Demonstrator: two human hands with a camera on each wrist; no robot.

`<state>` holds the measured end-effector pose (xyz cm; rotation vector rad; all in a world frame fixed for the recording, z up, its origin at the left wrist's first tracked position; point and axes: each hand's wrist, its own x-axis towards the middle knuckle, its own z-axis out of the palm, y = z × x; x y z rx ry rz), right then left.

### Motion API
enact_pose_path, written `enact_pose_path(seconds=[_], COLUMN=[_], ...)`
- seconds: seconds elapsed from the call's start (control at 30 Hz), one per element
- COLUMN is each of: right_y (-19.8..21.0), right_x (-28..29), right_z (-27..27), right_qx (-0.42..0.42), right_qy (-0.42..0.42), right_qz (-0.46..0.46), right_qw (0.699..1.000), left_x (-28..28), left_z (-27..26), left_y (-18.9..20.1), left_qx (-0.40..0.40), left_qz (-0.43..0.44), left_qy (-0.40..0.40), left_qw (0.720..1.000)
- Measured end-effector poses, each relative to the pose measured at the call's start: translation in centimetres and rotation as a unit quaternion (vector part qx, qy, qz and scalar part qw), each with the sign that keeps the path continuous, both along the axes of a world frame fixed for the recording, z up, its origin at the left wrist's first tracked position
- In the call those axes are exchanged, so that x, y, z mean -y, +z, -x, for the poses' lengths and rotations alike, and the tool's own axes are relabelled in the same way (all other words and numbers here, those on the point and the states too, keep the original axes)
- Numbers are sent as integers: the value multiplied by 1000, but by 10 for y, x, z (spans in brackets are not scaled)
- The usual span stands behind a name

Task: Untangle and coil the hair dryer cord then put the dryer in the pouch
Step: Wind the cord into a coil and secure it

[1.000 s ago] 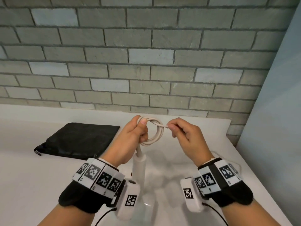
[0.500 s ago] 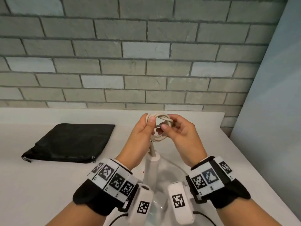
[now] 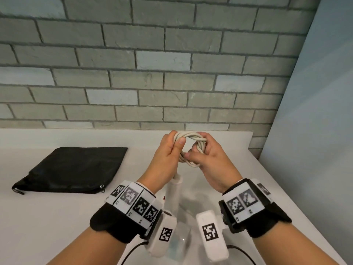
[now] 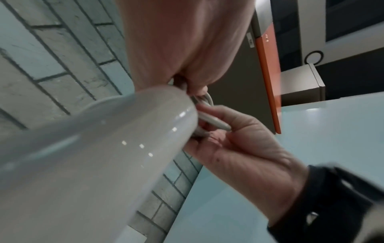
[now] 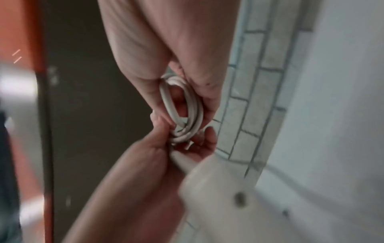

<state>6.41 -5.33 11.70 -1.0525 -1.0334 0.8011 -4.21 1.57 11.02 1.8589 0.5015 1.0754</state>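
The white cord (image 3: 193, 139) is wound into a small coil, held up above the white counter. My left hand (image 3: 170, 150) grips the coil's left side, thumb on top. My right hand (image 3: 206, 153) grips its right side with fingers through the loop. The white hair dryer (image 3: 174, 190) hangs below the coil, its handle pointing up between my wrists. It fills the left wrist view as a glossy white body (image 4: 93, 156). The right wrist view shows the coil (image 5: 182, 106) pinched between both hands. The black zip pouch (image 3: 74, 169) lies flat on the counter to the left.
A grey brick wall (image 3: 152, 73) backs the counter (image 3: 47, 217). A pale panel (image 3: 315, 131) closes off the right side, along the counter's right edge. The pouch's zip pull (image 3: 103, 188) faces me.
My right hand has wound the loose end round and closed in on the coil, which is now tighter. Both hands have come together and the view has tilted slightly.
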Motion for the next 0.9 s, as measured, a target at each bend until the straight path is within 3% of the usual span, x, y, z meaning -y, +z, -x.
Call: enact_pose_path(seconds=[0.1, 0.27, 0.4, 0.5, 0.57, 0.7, 0.83, 0.9], right_y=[-2, -7, -10, -13, -11, -10, -3, 0], right_x=[1, 15, 26, 33, 40, 56, 72, 78], right_z=[-10, -24, -28, -30, -38, -53, -68, -77], right_qx=[168, 161, -5, -141, -160, -9, 164, 171], right_qy=[-84, -65, -16, 31, 44, 32, 19, 10], right_qz=[38, 92, 21, -25, -18, 18, 13, 22], right_qw=[982, 980, 1000, 989, 986, 999, 986, 985], left_x=[-3, -10, -17, -22, -26, -28, -27, -31], left_z=[-1, -2, -7, -11, -10, -9, -12, -10], left_y=[2, 1, -1, -2, -3, 1, 4, 4], left_qx=[6, -29, -30, -38, -30, -52, -59, -56], left_qz=[-14, -4, 23, 35, 43, 33, 33, 52], left_qy=[32, 67, 79, 89, 104, 113, 133, 149], left_qw=[999, 997, 996, 995, 993, 992, 989, 986])
